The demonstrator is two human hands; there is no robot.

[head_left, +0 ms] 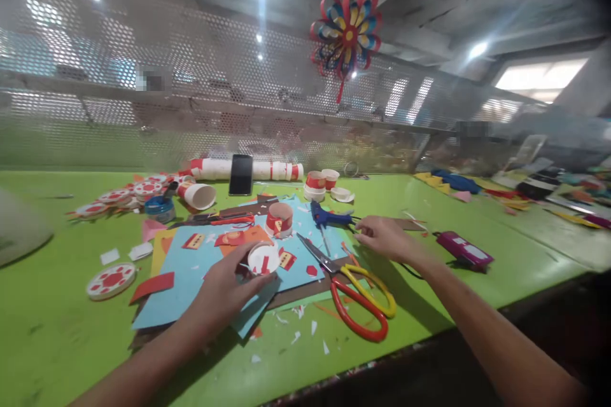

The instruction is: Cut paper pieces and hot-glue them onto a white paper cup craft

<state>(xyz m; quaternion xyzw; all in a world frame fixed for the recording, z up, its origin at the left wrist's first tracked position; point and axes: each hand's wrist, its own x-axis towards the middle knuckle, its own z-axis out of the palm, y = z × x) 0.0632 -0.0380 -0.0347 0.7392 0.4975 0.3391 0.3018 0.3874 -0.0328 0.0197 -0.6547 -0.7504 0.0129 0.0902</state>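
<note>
My left hand (238,280) is closed around a short white paper cup piece (263,259) with a strip of red paper on its round face. Over the right side of the paper pile, my right hand (386,236) has its fingers loosely bent, close to the handle end of a blue glue gun (329,215); whether it touches the gun is unclear. Large scissors (351,280) with one red and one yellow handle lie partly open between my hands. A red-banded cup ring (279,220) stands on the blue paper (181,273), near small red-and-cream paper cutouts (287,259).
Red-dotted white discs (112,281) lie to the left, near a blue jar (160,208). A phone (241,174) leans against a long white tube (272,170). A purple box (464,250) sits right. A paper flower (349,35) hangs on the mesh partition (191,82).
</note>
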